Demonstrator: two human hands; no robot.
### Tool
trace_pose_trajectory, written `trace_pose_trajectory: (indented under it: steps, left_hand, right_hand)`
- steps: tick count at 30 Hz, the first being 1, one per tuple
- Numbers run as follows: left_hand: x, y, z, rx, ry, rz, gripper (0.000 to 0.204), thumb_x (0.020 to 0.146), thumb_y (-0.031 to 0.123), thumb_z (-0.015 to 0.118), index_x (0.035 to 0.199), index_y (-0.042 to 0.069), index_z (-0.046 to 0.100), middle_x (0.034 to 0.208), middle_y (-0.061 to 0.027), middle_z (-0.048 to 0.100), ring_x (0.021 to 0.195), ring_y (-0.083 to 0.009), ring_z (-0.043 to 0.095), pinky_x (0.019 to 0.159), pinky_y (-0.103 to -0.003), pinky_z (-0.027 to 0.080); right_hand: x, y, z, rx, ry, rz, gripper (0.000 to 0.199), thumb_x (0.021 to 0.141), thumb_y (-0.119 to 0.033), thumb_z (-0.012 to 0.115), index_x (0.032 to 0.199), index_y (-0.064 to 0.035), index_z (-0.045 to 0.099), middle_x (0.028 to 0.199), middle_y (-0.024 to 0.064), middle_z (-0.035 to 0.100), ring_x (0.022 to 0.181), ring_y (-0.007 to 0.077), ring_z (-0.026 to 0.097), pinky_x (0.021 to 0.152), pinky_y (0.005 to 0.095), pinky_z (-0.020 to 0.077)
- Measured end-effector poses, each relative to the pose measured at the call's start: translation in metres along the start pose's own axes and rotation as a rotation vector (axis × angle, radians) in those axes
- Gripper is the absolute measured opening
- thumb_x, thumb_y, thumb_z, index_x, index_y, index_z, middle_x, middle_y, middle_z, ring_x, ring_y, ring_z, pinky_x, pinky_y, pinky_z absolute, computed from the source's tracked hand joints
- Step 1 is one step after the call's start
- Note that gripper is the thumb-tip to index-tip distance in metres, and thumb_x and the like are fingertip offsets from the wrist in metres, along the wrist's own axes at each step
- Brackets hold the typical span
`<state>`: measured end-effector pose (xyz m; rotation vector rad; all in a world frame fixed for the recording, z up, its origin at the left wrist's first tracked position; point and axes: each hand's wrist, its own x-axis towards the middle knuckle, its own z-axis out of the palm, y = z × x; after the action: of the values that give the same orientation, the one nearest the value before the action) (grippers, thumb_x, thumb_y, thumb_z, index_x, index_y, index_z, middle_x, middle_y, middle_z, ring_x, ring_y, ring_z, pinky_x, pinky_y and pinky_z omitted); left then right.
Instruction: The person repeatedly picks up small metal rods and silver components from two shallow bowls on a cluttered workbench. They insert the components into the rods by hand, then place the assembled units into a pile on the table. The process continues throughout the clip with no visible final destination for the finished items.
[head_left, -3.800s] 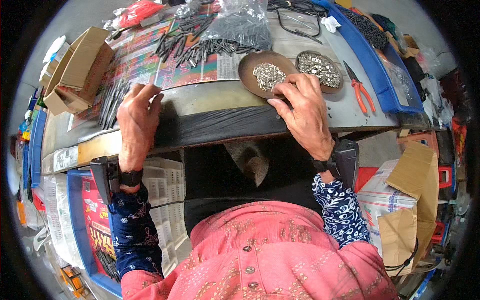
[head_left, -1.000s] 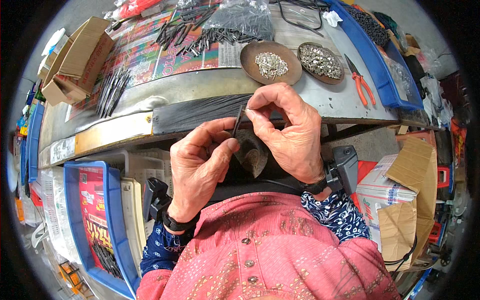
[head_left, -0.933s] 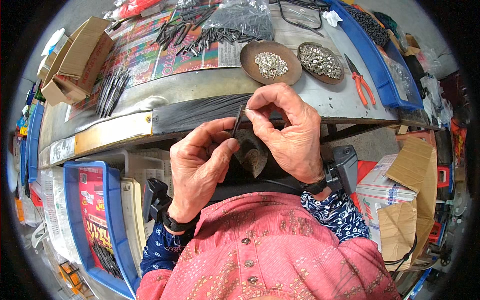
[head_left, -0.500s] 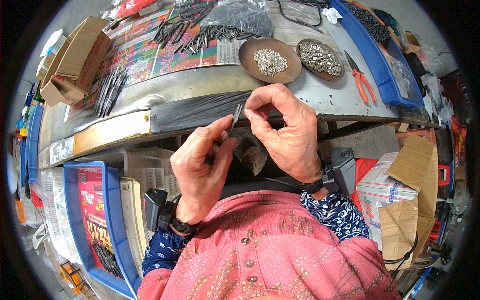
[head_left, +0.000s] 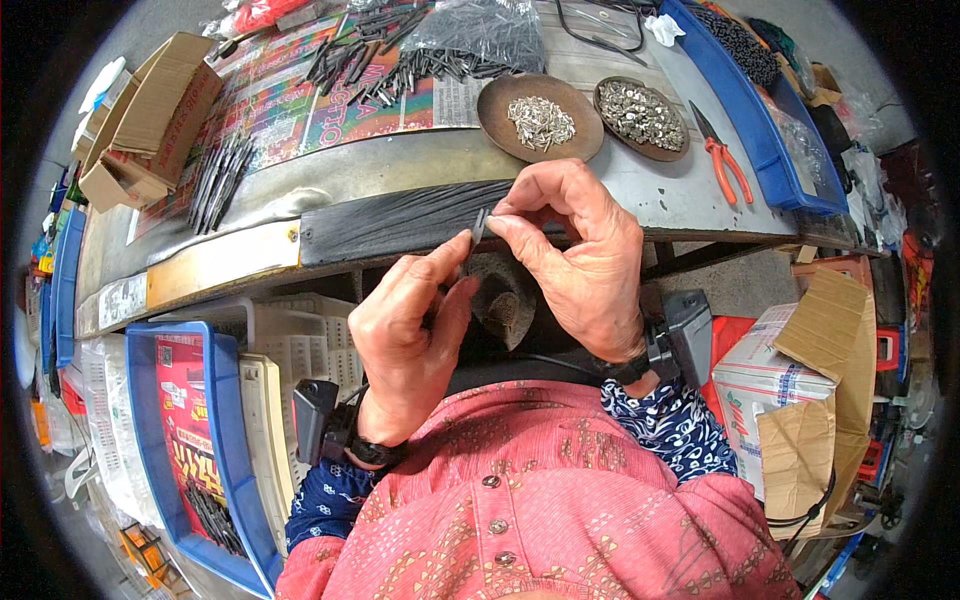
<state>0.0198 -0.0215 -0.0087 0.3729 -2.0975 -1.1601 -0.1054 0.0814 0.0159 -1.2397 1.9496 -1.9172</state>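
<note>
In front of the table edge my left hand point(head_left: 408, 325) is closed, pinching a small thin dark strip point(head_left: 479, 228) between thumb and fingers. The strip stands tilted, and its lower part is hidden by the fingers. My right hand point(head_left: 590, 270) is closed in a pinch at the strip's upper end; anything tiny between its fingertips cannot be made out. Just beyond the right hand, a round brown dish point(head_left: 490, 115) holds small silvery pins point(head_left: 541, 123). A second brown dish point(head_left: 668, 155) to its right contains small silvery metal pieces point(head_left: 640, 115).
Red-handled pliers point(head_left: 728, 172) lie beside a blue tray point(head_left: 815, 195) at right. Dark strips point(head_left: 222, 182) sit near an opened cardboard box point(head_left: 165, 110); more spill from a plastic bag point(head_left: 480, 35). Below left stands a blue bin point(head_left: 225, 400); at lower right, a carton point(head_left: 770, 385).
Both hands have shifted slightly to the right. My right thumb and fingertips have closed in on the strip's upper end, and the strip appears more upright.
</note>
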Motion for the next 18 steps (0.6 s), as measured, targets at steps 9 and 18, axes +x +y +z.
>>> trace_pose_trajectory:
  steps: [9,18]
  left_hand:
    - [-0.001,0.002,-0.004,-0.205,-0.094,-0.134,0.035,0.077,-0.007,0.069,0.111,0.001,0.067,0.071,-0.0015,0.056,0.056,-0.0040,0.047,0.050,-0.019,0.039]
    - [-0.001,0.002,-0.001,-0.188,-0.061,-0.176,0.034,0.076,-0.007,0.069,0.109,0.002,0.067,0.073,-0.0007,0.057,0.057,-0.0032,0.045,0.052,-0.018,0.038]
  right_hand:
    - [0.008,0.010,-0.009,0.326,-0.071,0.214,0.017,0.082,0.002,0.069,0.097,0.0006,0.060,0.086,0.0017,0.063,0.080,0.0061,0.059,0.073,0.0211,0.0500]
    - [0.001,0.010,-0.006,0.094,-0.051,0.115,0.009,0.083,-0.004,0.068,0.090,0.0002,0.064,0.079,0.0016,0.063,0.065,0.0052,0.054,0.058,0.0212,0.0442]
